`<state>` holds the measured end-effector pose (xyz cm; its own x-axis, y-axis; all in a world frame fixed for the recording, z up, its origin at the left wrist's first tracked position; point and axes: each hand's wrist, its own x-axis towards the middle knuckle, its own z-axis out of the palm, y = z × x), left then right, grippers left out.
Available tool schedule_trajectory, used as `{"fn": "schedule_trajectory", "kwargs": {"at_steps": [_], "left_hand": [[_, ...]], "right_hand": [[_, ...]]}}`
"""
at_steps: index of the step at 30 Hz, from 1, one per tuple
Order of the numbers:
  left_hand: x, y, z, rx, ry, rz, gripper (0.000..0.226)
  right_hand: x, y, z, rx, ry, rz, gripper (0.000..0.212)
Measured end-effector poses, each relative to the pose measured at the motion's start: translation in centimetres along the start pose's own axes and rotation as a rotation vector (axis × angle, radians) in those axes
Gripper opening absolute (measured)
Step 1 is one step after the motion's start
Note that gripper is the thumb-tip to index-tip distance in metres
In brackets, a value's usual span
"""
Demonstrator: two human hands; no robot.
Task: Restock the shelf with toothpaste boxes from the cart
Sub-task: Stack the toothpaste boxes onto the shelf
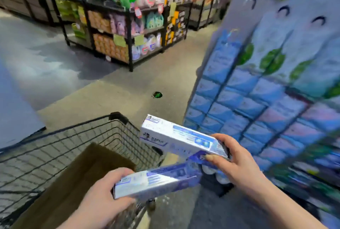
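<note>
Wire cart [55,148] sits near left with a brown carton [77,182] in it, can't see what's inside. Left hand [103,197] is wrapped round the near end of one toothpaste box [156,182], just over the cart's right edge. Right hand [237,162] grips the right end of a second box [176,137], higher up, near the blurry shelf [257,109] of blue packs on the right. Grey floor [103,96], stocked racks [117,32] far back.

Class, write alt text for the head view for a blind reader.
A person's left hand grips a lower toothpaste box, right hand an upper toothpaste box, by a wire cart holding a cardboard box; shelf of blue boxes at right.
</note>
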<state>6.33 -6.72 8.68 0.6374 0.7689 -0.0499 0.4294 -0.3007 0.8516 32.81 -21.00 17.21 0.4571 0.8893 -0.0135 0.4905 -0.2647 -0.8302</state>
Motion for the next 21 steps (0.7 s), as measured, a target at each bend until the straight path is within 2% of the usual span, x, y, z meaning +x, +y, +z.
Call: {"fn": "schedule_trajectory", "kwargs": {"at_steps": [2,6,9,12,15,17,21], "left_hand": [[0.6,3.7,2.8,-0.023,-0.083,0.075,0.061],[0.1,11.3,10.0,-0.069,-0.262,0.195,0.06],[-1.6,16.4,16.2,-0.11,-0.29,0.283,0.055],[-4.7,22.4,24.1,-0.13,-0.396,0.389,0.055],[-8.8,27.6,32.4,-0.102,-0.586,0.455,0.047],[-11.8,30.7,37.9,-0.097,-0.671,0.456,0.042],[-19.2,37.7,45.9,-0.082,-0.835,0.453,0.045]], "right_hand": [[-4.5,1.0,-5.2,-0.017,0.137,0.043,0.041],[-14.4,2.5,-14.1,-0.012,0.372,0.12,0.037],[-21.8,4.0,-19.1,-0.014,0.504,0.161,0.039],[-31.3,6.3,-24.5,0.001,0.628,0.23,0.037],[-40.8,8.7,-29.9,-0.003,0.735,0.275,0.04],[-46.9,9.5,-33.1,-0.048,0.792,0.297,0.043],[-57.4,11.6,-38.3,-0.122,0.932,0.36,0.042]]}}
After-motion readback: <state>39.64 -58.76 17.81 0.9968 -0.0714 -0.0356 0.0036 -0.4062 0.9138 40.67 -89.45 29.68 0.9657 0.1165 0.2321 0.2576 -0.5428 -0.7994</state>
